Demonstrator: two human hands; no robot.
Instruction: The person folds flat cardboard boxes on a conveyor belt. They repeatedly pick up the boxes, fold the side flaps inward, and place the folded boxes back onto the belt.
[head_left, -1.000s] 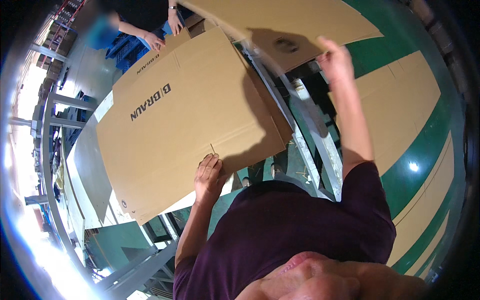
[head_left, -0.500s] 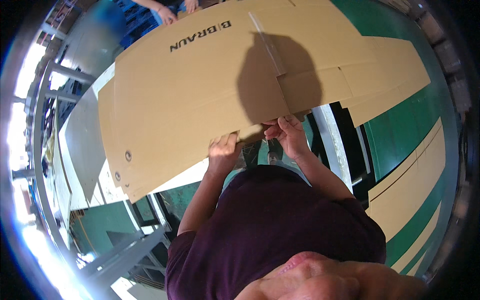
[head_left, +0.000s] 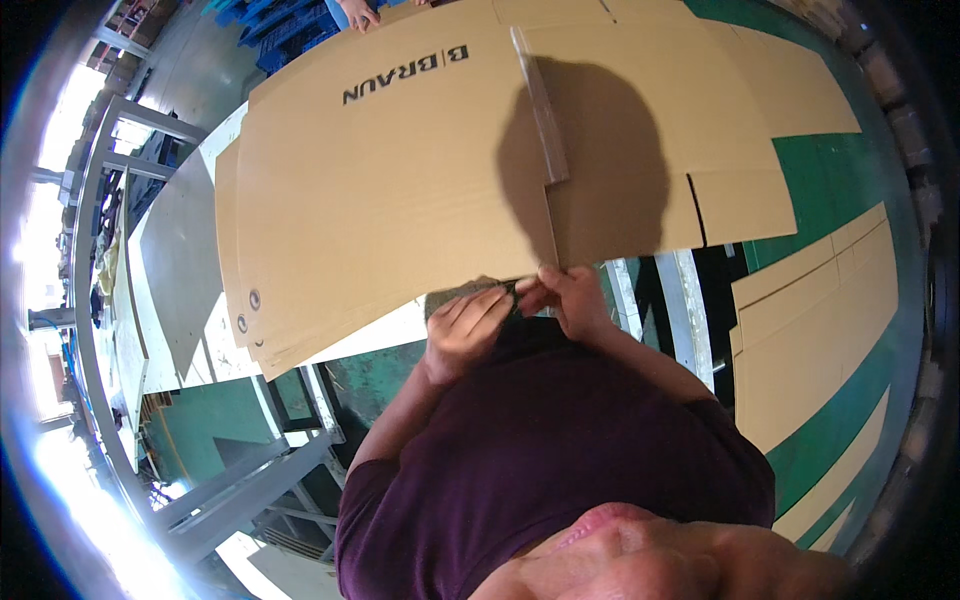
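A large flattened cardboard box (head_left: 370, 200) lies in front of me, with dark print and two small round marks at its lower left. A strip of clear tape (head_left: 540, 110) runs along its seam, ending above a slit. My right hand (head_left: 578, 303) is at the near edge by the seam, thumb at the board and fingers curled; what they pinch is hidden. Just to its left, my left hand (head_left: 465, 330) has its fingers bent over a dark grey-green piece (head_left: 455, 295), partly covered, its kind unclear. The fingertips of both hands nearly meet.
A white tabletop (head_left: 180, 300) and metal frame (head_left: 240, 480) stand at left. More cardboard sheets (head_left: 820, 320) lie on the green surface (head_left: 835, 430) at right. Another person's hand (head_left: 358, 14) touches the far edge, near blue pallets (head_left: 285, 30).
My left hand has left the cardboard's near edge and moved down and right, onto the grey-green piece. The cardboard has shifted right, and its right-hand flaps lie differently. My right hand has lowered slightly.
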